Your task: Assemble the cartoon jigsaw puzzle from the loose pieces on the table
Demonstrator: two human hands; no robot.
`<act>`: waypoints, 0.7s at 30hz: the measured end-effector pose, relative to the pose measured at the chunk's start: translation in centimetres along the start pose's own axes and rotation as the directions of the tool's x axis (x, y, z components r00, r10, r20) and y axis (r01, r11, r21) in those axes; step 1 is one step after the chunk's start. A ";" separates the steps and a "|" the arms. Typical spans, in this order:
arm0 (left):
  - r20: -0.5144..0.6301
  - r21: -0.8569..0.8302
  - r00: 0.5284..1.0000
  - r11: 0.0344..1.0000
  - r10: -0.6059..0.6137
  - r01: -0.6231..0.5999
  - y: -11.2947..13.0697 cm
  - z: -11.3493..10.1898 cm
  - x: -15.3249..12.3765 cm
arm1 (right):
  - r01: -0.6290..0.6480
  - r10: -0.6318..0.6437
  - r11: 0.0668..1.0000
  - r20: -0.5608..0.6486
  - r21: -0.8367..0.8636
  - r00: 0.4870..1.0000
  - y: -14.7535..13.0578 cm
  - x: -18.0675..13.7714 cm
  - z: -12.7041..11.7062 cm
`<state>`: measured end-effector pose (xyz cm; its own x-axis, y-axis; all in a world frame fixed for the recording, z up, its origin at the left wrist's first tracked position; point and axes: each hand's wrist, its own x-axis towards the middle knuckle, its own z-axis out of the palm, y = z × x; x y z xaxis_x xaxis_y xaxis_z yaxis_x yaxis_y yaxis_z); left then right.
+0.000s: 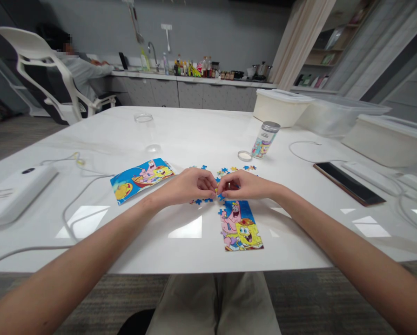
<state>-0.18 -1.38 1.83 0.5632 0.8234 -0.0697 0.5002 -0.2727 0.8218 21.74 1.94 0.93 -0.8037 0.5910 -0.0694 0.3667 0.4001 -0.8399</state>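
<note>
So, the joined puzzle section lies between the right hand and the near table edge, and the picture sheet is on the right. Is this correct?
Not quite: the head view shows the picture sheet on the left. The joined puzzle section does lie between the right hand and the near table edge.

Bare forearms (100, 244) angle inward, left grip (191, 186) and right grip (245, 184) close together, fingers (206, 177) curled.

The wide white table (201, 132) is smooth and shiny, with bright light spots by its front edge. Near that edge, the blue, pink and yellow puzzle block (241, 228) looks like printed card. The round silver lid (270, 125) looks like metal. By the back right corner, the cream box (278, 108) looks like smooth plastic.
</note>
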 end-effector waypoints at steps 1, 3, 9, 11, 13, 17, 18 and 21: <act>-0.011 0.076 0.999 0.996 0.039 -0.038 0.3 -0.1 -0.2 | 0.001 -0.001 1.000 -0.012 0.003 1.000 0.0 0.0 0.0; 0.024 0.278 0.986 0.946 0.167 -0.167 1.0 -0.5 -0.7 | 0.006 -0.006 1.000 -0.020 0.000 1.000 0.0 0.1 0.0; 0.441 0.358 0.869 0.844 0.223 -0.399 2.4 -0.5 -1.9 | 0.066 -0.061 0.994 0.061 -0.089 0.996 0.0 0.1 -0.1; 0.483 0.334 0.846 0.846 0.225 -0.415 2.4 -0.1 -1.9 | 0.068 -0.060 0.993 0.078 -0.098 0.995 0.0 0.1 -0.1; 0.503 0.324 0.834 0.845 0.228 -0.426 2.2 0.2 -1.8 | 0.051 -0.044 0.995 0.085 -0.088 0.995 0.0 0.1 0.0; 0.504 0.327 0.835 0.846 0.221 -0.421 2.1 0.4 -1.6 | 0.021 -0.017 0.999 0.090 -0.042 0.996 0.0 0.2 0.0; 0.504 0.326 0.835 0.847 0.220 -0.420 2.1 0.4 -1.6 | 0.022 -0.018 0.999 0.093 -0.042 0.995 0.1 0.2 0.0; 0.509 0.320 0.831 0.848 0.223 -0.423 2.0 0.4 -1.6 | 0.035 -0.030 0.998 0.099 -0.054 0.995 0.2 0.2 0.0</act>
<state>0.17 -3.46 3.42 0.9146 0.3702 -0.1629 0.3961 -0.7387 0.5453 21.66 2.18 0.77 -0.8567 0.5065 -0.0973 0.3627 0.4575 -0.8118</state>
